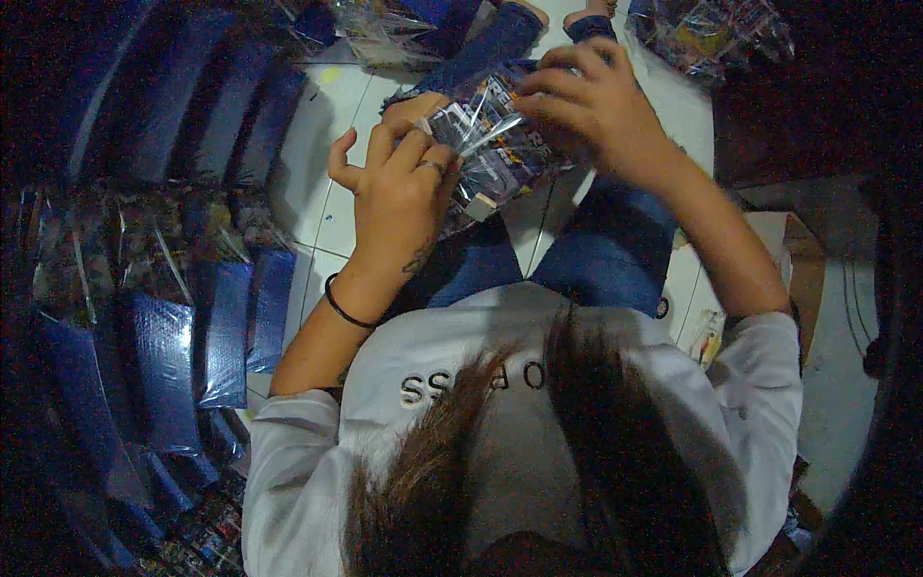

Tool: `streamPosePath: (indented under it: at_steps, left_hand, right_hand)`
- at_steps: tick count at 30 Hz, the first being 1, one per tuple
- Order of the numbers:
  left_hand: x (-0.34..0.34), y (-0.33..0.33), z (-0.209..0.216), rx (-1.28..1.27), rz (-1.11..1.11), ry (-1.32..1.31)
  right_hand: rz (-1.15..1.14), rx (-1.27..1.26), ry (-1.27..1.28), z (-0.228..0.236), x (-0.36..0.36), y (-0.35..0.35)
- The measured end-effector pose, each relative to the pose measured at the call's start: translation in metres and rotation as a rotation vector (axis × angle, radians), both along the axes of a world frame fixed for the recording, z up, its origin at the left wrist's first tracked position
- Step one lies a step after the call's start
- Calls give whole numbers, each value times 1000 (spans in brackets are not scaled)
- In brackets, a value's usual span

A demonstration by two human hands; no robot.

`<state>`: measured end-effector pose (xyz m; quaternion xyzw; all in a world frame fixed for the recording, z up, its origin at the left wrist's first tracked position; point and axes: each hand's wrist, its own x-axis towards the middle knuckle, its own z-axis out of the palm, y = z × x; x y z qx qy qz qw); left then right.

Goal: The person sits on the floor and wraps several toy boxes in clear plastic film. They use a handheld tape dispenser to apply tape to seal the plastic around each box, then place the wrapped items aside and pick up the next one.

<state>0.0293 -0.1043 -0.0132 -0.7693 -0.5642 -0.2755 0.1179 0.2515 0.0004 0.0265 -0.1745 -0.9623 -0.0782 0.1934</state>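
Bundle (505, 173), printed, clear-wrapped; left fingers (411, 149) grasping it, right fingers (558, 85) blurred, hold unclear; shirt (663, 358) black-lettered

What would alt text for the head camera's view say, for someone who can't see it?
A left hand and a slightly blurred right hand work at a printed package in clear plastic above blue jeans. Shiny blue packs line the left side of a white tiled floor.

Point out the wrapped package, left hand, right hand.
Wrapped package (498, 175): head view, its printed face.
Left hand (399, 192): head view, back of the hand.
Right hand (613, 117): head view, back of the hand.
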Motion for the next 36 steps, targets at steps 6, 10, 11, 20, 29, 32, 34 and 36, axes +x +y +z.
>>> streamPosePath:
  at_steps: [6, 10, 11, 20, 29, 32, 34, 36]
  left_hand:
    - [-9, -1, -20, 34, -17, -48]
    - [-12, -10, -25, 126, -52, -135]
    - [-10, -9, -26, 229, -83, -98]
    - [10, 34, -19, 20, -96, -205]
    - [6, 0, -47, 31, -242, -78]
    - [8, -2, -49, 13, -191, -77]
    - [10, -2, -48, 64, -209, -46]
    - [12, -4, -46, 62, -215, -53]
  right_hand:
    - [-48, -4, 115, -45, -28, -50]
    - [-38, -52, 141, -70, -21, -47]
    - [-18, -58, 108, -70, -18, -46]
    - [-174, -194, 263, -66, -22, -61]
    - [-616, -105, 556, -77, 54, -39]
    - [-1695, -244, 117, -135, 159, -28]
    - [-1852, -567, -211, -198, 229, -23]
    - [-1793, -725, -100, -258, 281, -20]
